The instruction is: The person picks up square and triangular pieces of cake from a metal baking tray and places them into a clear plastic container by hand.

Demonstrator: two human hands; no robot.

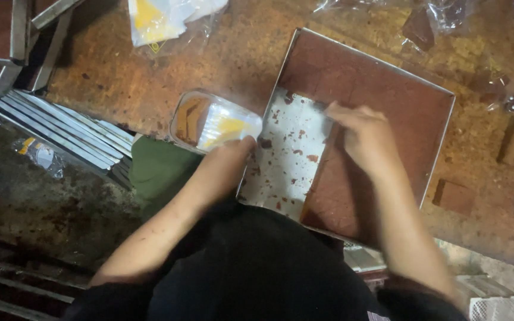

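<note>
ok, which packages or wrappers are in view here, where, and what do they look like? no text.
Clear plastic tray pack: by the left hand, left of the metal tray; brown pieces inside, yellow-white label.
Clear bag: top edge, crumpled, yellow and white print.
Clear wrappers: top right, crinkled, one holds a brown piece.
Small packet: far left, clear with yellow.
</note>
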